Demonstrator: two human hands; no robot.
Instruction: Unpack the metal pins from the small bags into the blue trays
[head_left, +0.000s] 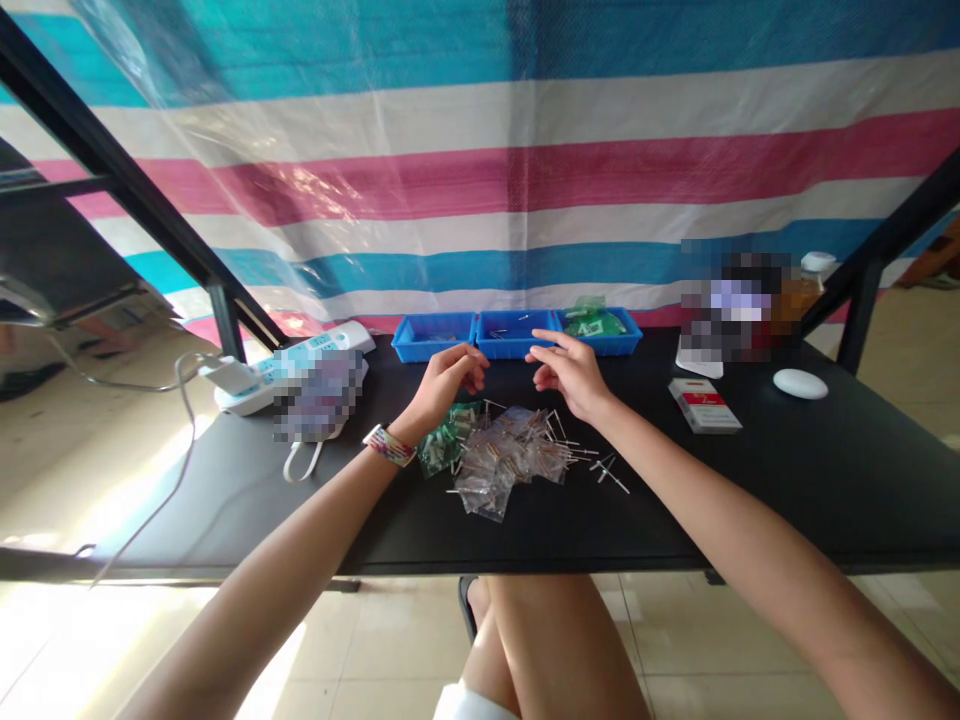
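My left hand [454, 378] hovers above the near side of the blue bins, fingers curled in; anything between them is hidden. Opposite it, my right hand [568, 372] has its index finger stretched out and the fingers apart, with nothing visible in it. Below both hands lies a heap of small clear plastic bags [499, 462] mixed with thin metal pins that look like blind rivets. Green bags [442, 440] with pale pieces inside lie at the heap's left. A few loose rivets [611, 474] are spread to the right.
Three joined blue bins [510, 348] stand at the back; the right one holds a green bag [596, 322]. A power strip [319, 358] with a plugged-in charger is at left. To the right are a cigarette box [705, 408], a white oval object [800, 384] and a bottle [811, 280].
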